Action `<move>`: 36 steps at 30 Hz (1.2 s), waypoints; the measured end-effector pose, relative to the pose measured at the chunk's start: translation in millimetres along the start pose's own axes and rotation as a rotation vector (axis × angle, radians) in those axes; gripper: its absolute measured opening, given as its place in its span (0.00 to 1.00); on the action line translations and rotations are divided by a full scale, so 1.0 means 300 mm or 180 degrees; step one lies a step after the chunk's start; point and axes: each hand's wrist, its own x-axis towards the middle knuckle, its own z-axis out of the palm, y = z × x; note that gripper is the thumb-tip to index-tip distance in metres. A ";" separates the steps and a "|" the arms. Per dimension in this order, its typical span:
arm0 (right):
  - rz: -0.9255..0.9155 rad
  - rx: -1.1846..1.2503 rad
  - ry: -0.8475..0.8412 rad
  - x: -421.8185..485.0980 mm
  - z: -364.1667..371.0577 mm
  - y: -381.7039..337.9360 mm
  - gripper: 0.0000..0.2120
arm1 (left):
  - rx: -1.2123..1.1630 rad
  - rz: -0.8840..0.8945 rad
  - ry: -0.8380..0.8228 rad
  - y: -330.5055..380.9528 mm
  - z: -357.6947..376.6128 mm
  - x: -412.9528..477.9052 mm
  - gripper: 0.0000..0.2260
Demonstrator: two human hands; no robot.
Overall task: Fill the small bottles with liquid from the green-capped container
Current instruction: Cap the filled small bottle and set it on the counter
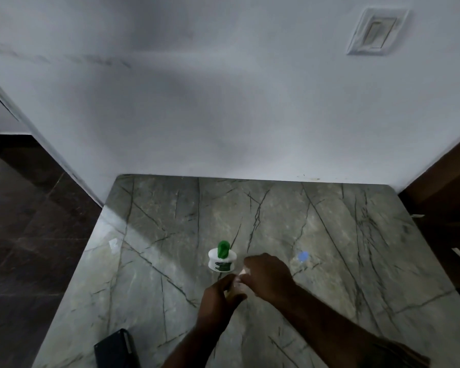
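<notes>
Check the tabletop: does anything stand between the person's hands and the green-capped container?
Nothing visible does. The green-capped container stands upright just beyond both hands, the left hand and right hand, with only bare marble table between them.

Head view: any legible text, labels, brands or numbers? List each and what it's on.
None can be read.
White container with green cap: dark green label band on its front, print too blurred to read.
Black flat object at the marble table's near edge: no visible text.
White wall switch plate: no markings visible.
</notes>
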 end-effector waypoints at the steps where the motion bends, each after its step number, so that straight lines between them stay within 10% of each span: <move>1: 0.0093 -0.0006 0.0022 -0.001 0.008 0.002 0.25 | 0.0030 0.0017 -0.0016 -0.001 0.001 -0.004 0.21; 7: -0.0254 0.0287 -0.0186 -0.003 0.023 -0.012 0.11 | 0.0019 -0.0007 0.0043 -0.008 0.015 -0.021 0.20; 11: -0.0187 0.0377 -0.0140 -0.013 0.022 -0.023 0.22 | -0.0022 0.0033 0.0064 -0.004 0.015 -0.031 0.12; 23: -0.0499 0.0445 -0.0247 0.010 0.047 -0.049 0.14 | -0.0148 0.0033 0.0227 -0.008 -0.027 -0.047 0.18; 28: -0.0240 0.0532 -0.0223 0.014 0.038 -0.057 0.29 | -0.0142 0.0049 0.0260 -0.008 -0.042 -0.051 0.18; 36: -0.0328 0.0828 -0.0055 0.049 0.091 -0.050 0.13 | -0.0052 0.0035 0.0234 -0.007 -0.056 -0.057 0.21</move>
